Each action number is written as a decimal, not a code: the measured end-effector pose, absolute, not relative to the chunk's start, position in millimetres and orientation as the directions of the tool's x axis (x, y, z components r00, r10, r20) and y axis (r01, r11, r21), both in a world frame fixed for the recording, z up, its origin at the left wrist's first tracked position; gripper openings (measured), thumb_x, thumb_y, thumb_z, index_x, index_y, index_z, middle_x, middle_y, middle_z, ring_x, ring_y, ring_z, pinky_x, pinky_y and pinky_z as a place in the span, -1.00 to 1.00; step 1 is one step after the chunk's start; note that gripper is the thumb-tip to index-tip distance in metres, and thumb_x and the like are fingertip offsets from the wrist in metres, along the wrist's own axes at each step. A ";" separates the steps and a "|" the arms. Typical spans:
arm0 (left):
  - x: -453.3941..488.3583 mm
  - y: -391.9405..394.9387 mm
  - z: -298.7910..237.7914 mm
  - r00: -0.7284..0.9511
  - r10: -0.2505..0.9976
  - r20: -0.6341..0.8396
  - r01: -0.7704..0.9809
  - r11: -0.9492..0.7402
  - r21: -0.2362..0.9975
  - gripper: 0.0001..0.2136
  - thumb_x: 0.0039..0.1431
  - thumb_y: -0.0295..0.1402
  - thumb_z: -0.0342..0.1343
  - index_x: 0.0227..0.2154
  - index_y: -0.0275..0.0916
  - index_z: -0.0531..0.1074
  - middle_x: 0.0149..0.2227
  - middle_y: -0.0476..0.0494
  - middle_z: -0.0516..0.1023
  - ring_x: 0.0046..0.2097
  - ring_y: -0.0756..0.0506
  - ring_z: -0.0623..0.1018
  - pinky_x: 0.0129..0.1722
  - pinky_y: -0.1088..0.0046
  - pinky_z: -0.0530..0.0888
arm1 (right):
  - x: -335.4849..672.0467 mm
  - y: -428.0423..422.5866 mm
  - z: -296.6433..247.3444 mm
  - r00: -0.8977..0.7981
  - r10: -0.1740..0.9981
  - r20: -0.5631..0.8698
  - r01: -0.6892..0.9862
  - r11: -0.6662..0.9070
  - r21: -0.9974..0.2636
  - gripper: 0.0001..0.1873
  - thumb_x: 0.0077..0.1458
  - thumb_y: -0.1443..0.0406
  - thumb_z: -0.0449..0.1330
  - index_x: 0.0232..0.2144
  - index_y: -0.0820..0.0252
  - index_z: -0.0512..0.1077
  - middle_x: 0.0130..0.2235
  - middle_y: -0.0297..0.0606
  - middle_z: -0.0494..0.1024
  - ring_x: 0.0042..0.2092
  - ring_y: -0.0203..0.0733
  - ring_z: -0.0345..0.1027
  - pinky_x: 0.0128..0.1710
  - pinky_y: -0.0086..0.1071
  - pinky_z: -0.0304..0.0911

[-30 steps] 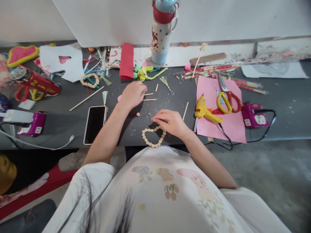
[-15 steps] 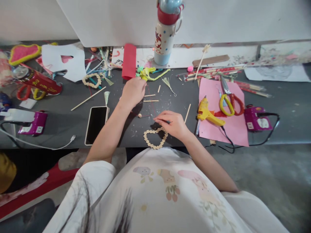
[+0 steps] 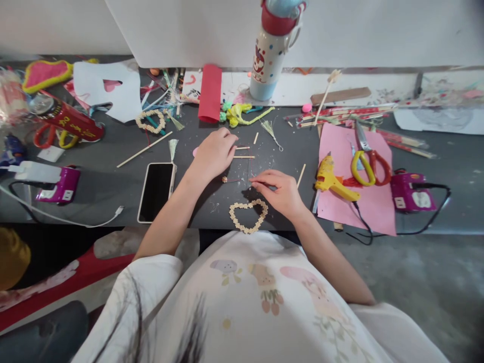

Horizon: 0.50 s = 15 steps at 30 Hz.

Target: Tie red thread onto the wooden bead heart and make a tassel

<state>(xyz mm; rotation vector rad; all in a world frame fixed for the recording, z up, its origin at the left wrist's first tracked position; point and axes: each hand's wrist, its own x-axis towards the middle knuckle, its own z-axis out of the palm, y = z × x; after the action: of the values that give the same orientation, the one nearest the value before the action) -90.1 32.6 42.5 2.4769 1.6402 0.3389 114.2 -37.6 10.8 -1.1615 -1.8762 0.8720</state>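
My left hand (image 3: 214, 153) rests knuckles-up on the dark table (image 3: 106, 171), fingers curled closed; what they hold is hidden. A thin red thread (image 3: 247, 164) with a small bead (image 3: 224, 179) runs between the hands. My right hand (image 3: 280, 192) is pinched at the thread's near end, just above a heart made of small pale beads (image 3: 248, 216) lying at the table's front edge. Short wooden sticks (image 3: 243, 157) lie beside my left hand.
A phone (image 3: 157, 191) lies left of my arm. A yellow glue gun (image 3: 330, 178) and scissors (image 3: 365, 159) lie on pink paper (image 3: 351, 196) at right. A water bottle (image 3: 273, 48), red roll (image 3: 210, 92), second bead heart (image 3: 150, 121) and purple power strips (image 3: 58, 184) surround them.
My left hand drew back slightly from the red roll toward me. My right hand stays pinched by the bead heart. The camera shifted, so everything sits a little further right.
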 end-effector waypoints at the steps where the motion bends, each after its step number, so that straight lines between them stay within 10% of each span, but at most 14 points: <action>1: -90.3 29.9 43.4 0.377 0.920 0.103 0.886 -0.391 0.250 -0.72 0.28 -0.39 -0.07 -0.06 -0.28 0.48 -0.08 -0.28 0.50 -0.08 -0.21 0.50 -0.10 0.28 0.41 | 114.4 -37.7 10.9 -0.302 0.923 0.239 0.409 0.352 -0.842 -0.86 0.13 0.32 0.22 -0.31 0.13 0.61 -0.30 -0.25 0.61 -0.29 -0.28 0.46 -0.31 -0.39 0.38; 15: -89.2 1.2 43.7 0.465 0.884 0.039 0.824 -0.448 0.347 -0.73 0.31 -0.37 -0.08 -0.14 -0.29 0.51 -0.12 -0.24 0.56 -0.08 -0.18 0.52 -0.10 0.27 0.42 | 121.1 -43.6 13.0 -0.306 0.925 0.227 0.435 0.347 -0.831 -0.85 0.14 0.32 0.21 -0.29 0.11 0.60 -0.30 -0.27 0.61 -0.27 -0.26 0.46 -0.24 -0.34 0.39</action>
<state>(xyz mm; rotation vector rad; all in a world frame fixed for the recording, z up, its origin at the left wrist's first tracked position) -89.2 1.2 43.7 2.4375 1.4609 0.3108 121.1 -43.6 13.0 -1.1891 -1.8904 0.8627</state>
